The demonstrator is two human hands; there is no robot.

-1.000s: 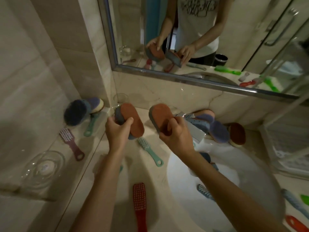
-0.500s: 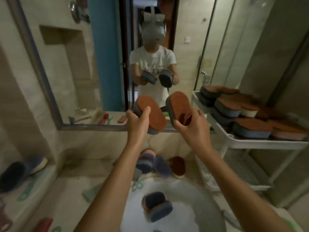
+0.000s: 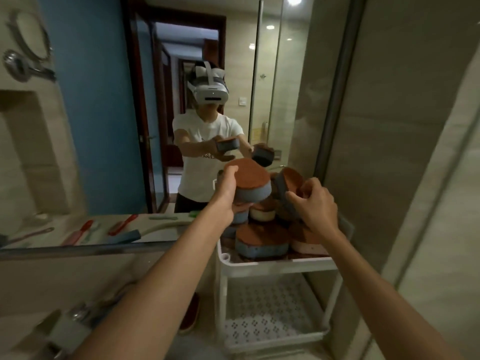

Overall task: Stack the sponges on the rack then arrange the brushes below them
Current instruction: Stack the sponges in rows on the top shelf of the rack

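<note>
- Head view: white rack (image 3: 275, 266) stands at centre right; its top shelf carries a pile of sponges (image 3: 262, 241), rust-coloured tops over blue or pale bases.
- Left hand (image 3: 228, 193) grips a blue-based sponge (image 3: 250, 184), rust face up, held above the pile on the rack's left side, fingers curled over its near edge.
- Right hand (image 3: 315, 203) is closed around a second sponge (image 3: 289, 187), tilted on edge, just right of the first and over the pile; whether it touches the pile cannot be told.
- Lower shelf (image 3: 270, 318) of the rack shows a perforated floor.
- Left of the rack a mirror (image 3: 91, 113) reflects brushes (image 3: 122, 226) lying on the worktop, red, green and blue handles.
- One more rust-topped sponge (image 3: 191, 315) lies on the worktop beside the rack's lower left leg.
</note>
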